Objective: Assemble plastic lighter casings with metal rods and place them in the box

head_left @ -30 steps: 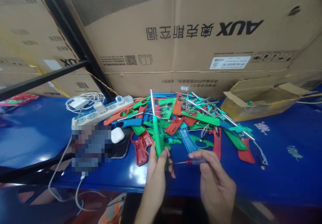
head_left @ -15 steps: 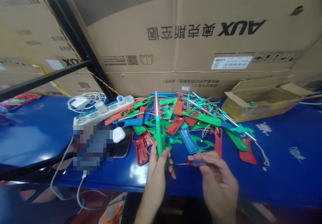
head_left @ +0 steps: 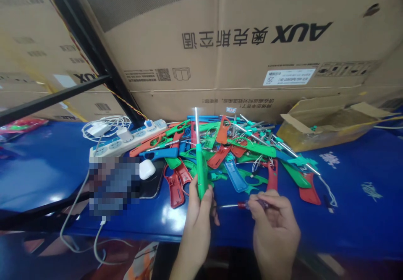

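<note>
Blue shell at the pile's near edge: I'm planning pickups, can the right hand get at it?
Probably yes: the blue shell lies with its lower end uncovered, near the right hand, but the screwdriver held there may hinder grasping.

I see a green lighter (head_left: 202, 171) tilted near upright, its metal tube (head_left: 197, 129) uppermost. The red-collared screwdriver (head_left: 242, 205) points sideways toward it; tip contact, I can't quite tell.

One view, camera worn on my head. Looks forward and down over my forearms; left hand (head_left: 200, 208) and right hand (head_left: 277, 225) close, low in frame, near centre. Blue tabletop (head_left: 343, 217) spans mid-frame, AUX air-conditioner carton (head_left: 220, 68) faces me behind it, filling the top.
</note>
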`<state>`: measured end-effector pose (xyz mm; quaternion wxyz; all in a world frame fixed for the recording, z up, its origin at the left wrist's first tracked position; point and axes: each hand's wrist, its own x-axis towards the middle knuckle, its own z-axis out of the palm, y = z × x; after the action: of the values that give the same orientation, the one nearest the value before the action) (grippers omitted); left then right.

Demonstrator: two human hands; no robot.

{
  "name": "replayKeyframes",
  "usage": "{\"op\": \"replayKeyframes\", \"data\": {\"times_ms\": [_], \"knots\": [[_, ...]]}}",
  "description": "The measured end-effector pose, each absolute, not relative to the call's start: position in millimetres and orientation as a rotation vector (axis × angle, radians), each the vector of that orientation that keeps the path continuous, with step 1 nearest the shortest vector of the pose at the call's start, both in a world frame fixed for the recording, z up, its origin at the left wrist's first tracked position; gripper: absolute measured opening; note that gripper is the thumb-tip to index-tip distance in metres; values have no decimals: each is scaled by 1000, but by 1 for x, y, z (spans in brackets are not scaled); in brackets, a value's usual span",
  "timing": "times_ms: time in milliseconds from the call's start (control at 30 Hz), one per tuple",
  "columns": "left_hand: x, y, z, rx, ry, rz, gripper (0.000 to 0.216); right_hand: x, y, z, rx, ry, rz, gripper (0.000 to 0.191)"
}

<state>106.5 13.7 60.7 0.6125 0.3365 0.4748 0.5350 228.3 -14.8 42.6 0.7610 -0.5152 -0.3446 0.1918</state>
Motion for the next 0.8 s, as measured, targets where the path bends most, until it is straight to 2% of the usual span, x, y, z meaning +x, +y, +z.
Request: {"op": "replayKeyframes", "data": {"times_ms": [200,367,500,667,800], "knots": [[104,16,60,795,1062,1210,66,226,-19,49,-1261,-906,367,10],[102,16,55,764,1032,1241,65,230,-26,44,-1342,-1062,445,34],[102,15,54,788,998,1268,65,231,-28,36,-1198,-1032,599,44],[101,16,51,775,995,1276,61,231,-24,43,-1063,-1054,611,25],[100,18,49,759,999,1260,58,231,-19,52,-993,-1070,593,20]]}}
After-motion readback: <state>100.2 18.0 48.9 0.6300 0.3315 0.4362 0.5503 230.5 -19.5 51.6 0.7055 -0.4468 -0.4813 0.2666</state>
